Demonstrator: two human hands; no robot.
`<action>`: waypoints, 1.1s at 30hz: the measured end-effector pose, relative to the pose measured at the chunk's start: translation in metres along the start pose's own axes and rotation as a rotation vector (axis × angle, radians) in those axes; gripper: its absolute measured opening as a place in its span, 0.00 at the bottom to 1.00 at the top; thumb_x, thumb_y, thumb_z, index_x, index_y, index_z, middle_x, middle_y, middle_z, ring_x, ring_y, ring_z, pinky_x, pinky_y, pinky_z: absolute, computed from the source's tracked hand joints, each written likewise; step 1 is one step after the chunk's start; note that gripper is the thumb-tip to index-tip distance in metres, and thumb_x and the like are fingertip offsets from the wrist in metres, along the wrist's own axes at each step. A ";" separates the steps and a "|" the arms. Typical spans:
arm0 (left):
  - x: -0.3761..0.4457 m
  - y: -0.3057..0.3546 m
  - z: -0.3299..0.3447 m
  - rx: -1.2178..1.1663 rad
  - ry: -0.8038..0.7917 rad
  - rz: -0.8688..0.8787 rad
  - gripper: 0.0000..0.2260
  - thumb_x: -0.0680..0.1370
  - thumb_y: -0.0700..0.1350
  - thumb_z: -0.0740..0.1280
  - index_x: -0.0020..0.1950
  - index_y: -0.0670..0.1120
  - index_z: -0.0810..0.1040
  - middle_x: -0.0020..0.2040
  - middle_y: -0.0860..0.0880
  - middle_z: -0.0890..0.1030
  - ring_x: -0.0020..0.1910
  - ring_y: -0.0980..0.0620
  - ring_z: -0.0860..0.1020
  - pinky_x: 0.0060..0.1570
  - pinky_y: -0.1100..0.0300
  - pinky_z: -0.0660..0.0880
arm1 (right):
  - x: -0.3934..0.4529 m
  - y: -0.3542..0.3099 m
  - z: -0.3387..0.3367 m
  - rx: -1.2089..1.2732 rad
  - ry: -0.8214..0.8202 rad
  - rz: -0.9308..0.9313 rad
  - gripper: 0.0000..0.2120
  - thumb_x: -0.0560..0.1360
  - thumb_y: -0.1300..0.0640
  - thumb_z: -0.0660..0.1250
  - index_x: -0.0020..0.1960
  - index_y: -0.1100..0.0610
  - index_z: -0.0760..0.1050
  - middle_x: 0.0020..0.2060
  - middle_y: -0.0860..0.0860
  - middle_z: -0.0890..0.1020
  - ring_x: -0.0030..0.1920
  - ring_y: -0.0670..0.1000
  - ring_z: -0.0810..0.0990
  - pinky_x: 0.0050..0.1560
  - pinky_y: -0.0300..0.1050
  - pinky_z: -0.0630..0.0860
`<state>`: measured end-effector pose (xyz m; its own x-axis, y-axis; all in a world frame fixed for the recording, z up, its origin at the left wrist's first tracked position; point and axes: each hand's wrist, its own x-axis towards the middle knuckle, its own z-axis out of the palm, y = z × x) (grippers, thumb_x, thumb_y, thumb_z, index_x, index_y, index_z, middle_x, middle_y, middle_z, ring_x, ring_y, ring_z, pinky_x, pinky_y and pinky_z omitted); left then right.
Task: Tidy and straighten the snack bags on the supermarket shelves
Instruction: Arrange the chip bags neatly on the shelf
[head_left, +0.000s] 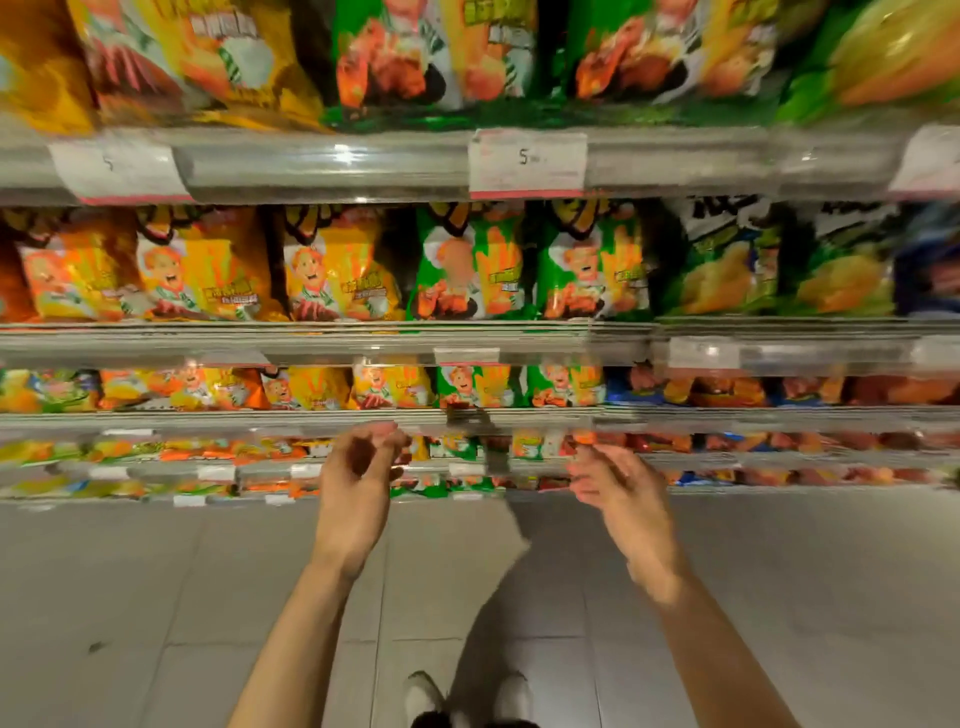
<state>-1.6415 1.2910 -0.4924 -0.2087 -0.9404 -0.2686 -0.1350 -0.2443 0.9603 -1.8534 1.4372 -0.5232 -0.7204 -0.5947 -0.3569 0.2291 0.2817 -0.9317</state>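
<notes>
While both hands are hanging empty before the shelves, left hand (358, 483) loosely curled, right hand (613, 486) relaxed, I'm eyeing the snack bags (332, 275) upright in rows; I'd be squaring faces gently, avoiding crushing.

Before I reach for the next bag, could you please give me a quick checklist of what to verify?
1. Left hand free: ok, fingers loosely curled, holding nothing.
2. Right hand free: ok, fingers relaxed, nothing in its grip.
3. Hands clear of the lower shelf: cannot tell, motion blur.
4. Green bags upright: ok.
5. Lowest bags straight: cannot tell, too blurred.
6. Floor clear underfoot: ok.
</notes>
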 end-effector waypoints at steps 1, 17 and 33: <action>-0.009 0.006 0.006 -0.012 -0.002 0.009 0.04 0.83 0.40 0.65 0.53 0.47 0.79 0.51 0.46 0.85 0.50 0.49 0.84 0.51 0.59 0.79 | -0.005 -0.005 -0.010 -0.001 0.008 -0.013 0.06 0.81 0.59 0.67 0.54 0.60 0.81 0.41 0.57 0.85 0.37 0.49 0.83 0.39 0.35 0.81; -0.026 0.038 0.129 0.016 -0.292 0.047 0.04 0.82 0.39 0.66 0.54 0.46 0.80 0.51 0.44 0.85 0.47 0.47 0.85 0.54 0.52 0.79 | -0.019 -0.044 -0.146 0.098 0.297 0.019 0.06 0.81 0.58 0.68 0.51 0.57 0.83 0.39 0.50 0.87 0.43 0.51 0.86 0.43 0.38 0.80; -0.043 0.037 0.295 0.010 -0.401 0.034 0.04 0.82 0.39 0.66 0.54 0.44 0.81 0.44 0.53 0.86 0.43 0.56 0.84 0.42 0.68 0.79 | 0.039 -0.043 -0.281 0.129 0.396 0.013 0.08 0.82 0.59 0.67 0.52 0.61 0.84 0.43 0.56 0.87 0.45 0.53 0.86 0.50 0.44 0.83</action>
<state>-1.9236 1.3925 -0.4679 -0.5746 -0.7805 -0.2464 -0.1303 -0.2101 0.9690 -2.0754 1.6139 -0.4780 -0.9070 -0.2494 -0.3394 0.3023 0.1757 -0.9369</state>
